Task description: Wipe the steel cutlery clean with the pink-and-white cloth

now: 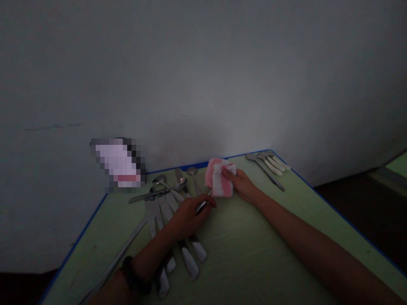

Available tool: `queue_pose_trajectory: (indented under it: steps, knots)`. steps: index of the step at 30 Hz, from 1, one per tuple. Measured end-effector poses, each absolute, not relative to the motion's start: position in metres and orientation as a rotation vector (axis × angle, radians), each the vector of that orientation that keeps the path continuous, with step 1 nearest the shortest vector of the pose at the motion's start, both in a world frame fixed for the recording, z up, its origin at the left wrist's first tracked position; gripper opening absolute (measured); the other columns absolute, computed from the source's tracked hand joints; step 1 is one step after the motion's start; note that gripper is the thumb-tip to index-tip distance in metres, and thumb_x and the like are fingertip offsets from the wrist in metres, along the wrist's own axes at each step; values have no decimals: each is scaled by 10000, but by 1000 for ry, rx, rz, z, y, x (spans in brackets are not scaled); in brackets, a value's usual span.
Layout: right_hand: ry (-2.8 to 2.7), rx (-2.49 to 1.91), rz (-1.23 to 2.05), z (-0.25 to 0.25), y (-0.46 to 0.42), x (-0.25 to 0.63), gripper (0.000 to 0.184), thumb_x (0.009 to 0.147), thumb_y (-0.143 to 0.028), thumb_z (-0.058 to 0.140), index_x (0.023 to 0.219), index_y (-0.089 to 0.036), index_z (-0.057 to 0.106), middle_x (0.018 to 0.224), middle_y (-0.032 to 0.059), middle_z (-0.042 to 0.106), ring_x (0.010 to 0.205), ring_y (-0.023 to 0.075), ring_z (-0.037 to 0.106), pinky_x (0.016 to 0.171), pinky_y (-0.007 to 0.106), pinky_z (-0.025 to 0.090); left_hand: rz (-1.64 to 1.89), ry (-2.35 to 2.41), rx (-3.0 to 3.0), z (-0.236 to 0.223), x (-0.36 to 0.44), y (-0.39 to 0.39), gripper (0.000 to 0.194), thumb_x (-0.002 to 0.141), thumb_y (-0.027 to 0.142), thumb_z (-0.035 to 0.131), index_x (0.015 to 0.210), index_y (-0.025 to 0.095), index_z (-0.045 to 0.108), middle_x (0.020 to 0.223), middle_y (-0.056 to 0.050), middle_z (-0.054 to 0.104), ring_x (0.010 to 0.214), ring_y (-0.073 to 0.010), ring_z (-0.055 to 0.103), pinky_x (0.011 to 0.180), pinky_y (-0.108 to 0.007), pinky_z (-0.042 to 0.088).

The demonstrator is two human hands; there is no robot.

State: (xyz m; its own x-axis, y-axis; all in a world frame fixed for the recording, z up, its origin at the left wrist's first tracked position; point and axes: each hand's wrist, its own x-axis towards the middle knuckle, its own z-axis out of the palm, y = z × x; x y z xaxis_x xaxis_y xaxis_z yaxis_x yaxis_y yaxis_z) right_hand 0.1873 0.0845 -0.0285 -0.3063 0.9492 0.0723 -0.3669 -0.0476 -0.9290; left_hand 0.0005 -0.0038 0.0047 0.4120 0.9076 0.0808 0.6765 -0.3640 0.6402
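My left hand (190, 216) is closed around the shiny metal handle of a piece of cutlery (201, 206). Its far end runs into a pink-and-white striped cloth (219, 182), which hides whether it is a spoon, fork or knife. My right hand (244, 186) grips this folded cloth around that end, thumb on top. Beneath and beside my left forearm lies a spread of metal cutlery (190, 262), its broad handles pointing towards me. Spoons (192, 171) lie beyond my left hand, near the table's back edge.
At the back right corner lie a long metal utensil (269, 173) and several white-handled pieces of cutlery (274, 168). A blurred-out, phone-like object (119, 163) leans at the back left. The green table (248, 254) has a blue edge and meets a grey wall (203, 76).
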Motion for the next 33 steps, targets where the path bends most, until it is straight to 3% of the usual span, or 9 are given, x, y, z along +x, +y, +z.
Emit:
queue_pose_trajectory:
  steps: [9,16,22,27,33]
  knots:
    - [-935,-836,1535,-20,85,184,473,723,-570,567,964,-165,596,906,76,685,831,181,631,756,296,498,562,1323,2138,5,0,-4,255,850,285,400,932,189,622,520,58,450,491,-99,426,512,-207,287]
    - [-846,-771,1574,-15,84,184,431,743,-530,575,983,-172,563,941,79,676,841,183,638,722,309,524,772,1152,1848,3,2,-6,309,910,352,315,1046,170,525,540,71,370,499,-90,378,490,-192,308]
    - [-846,-753,1563,-16,85,185,364,720,-438,644,962,-175,575,956,70,679,849,180,639,748,312,519,889,1213,1751,1,4,-3,377,916,344,315,1246,165,346,601,61,495,498,-92,450,517,-205,373]
    - [-957,-698,1623,-22,86,189,359,650,-360,715,938,-173,612,919,48,691,815,168,637,795,319,500,708,1266,1883,2,2,-1,353,912,378,317,1060,144,536,564,34,563,501,-101,498,532,-207,380]
    - [-1009,-749,1652,-25,88,192,270,601,-204,709,854,-172,619,810,15,695,721,151,626,733,298,492,578,1323,2010,4,2,-2,363,901,395,332,989,153,588,520,33,583,462,-109,497,490,-203,339]
